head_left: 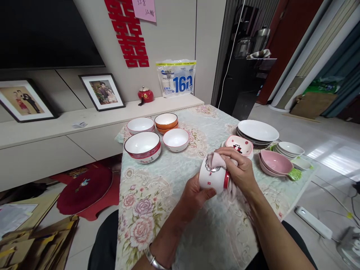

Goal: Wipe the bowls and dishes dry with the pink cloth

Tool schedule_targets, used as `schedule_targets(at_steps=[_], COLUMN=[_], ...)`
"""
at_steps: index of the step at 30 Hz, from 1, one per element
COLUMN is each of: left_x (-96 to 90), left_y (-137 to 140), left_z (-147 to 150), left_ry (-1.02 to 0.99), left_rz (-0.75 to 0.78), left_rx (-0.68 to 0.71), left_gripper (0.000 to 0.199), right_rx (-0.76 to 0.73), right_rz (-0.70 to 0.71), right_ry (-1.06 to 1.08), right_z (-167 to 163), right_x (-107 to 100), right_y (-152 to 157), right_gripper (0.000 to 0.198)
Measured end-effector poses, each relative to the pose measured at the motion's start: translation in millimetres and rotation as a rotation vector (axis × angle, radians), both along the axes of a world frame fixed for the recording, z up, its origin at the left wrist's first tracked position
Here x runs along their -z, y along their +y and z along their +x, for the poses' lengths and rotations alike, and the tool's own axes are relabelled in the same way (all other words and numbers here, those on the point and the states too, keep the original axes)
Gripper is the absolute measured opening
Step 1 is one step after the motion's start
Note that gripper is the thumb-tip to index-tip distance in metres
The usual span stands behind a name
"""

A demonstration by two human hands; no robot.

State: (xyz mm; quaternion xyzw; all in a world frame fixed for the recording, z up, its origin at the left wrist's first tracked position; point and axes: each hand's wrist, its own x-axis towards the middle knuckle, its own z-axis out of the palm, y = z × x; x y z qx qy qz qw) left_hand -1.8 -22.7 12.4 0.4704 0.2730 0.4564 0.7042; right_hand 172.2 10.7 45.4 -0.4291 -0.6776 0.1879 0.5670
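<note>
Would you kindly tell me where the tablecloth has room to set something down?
Free tablecloth lies between the left bowls and left hand, and farther back between those bowls and the plate stack. Crowded: the right side, with pink bowls and small white bowls.

A white bowl (212, 178) with 1 red band and red marks is held tilted sideways, a pinkish cloth (216, 160) against it.

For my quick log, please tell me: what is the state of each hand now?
Left hand: closed on a white bowl, holding it tilted.
Right hand: closed on a cloth, holding it against the bowl.
</note>
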Motion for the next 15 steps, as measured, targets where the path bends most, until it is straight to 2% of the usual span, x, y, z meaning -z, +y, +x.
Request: schedule_targets(at_steps=[5,8,11,15], left_x=[-11.1,-13.8,-12.8,-11.6], left_y=[-1.2,-0.1,2.2,4.3], left_z=[-7.3,-12.1,-15.2,-16.3], left_ry=[0.076,0.095,0.076,0.069], left_rz=[0.006,0.001,-0.018,-0.041], left_rx=[0.113,0.158,0.164,0.134], left_gripper=[0.051,0.052,0.054,0.049], right_rx=[-0.022,-0.048,-0.04,-0.085], right_rz=[-0.43,-0.545,-0.493,-0.205], right_ry=[0.329,0.41,0.341,0.063], right_z=[12.5,12.0,10.9,5.0], right_x=[15.5,20.5,18.4,1.0], right_y=[8.9,10.6,10.4,0.6], right_gripper=[0.025,0.028,0.026,0.019])
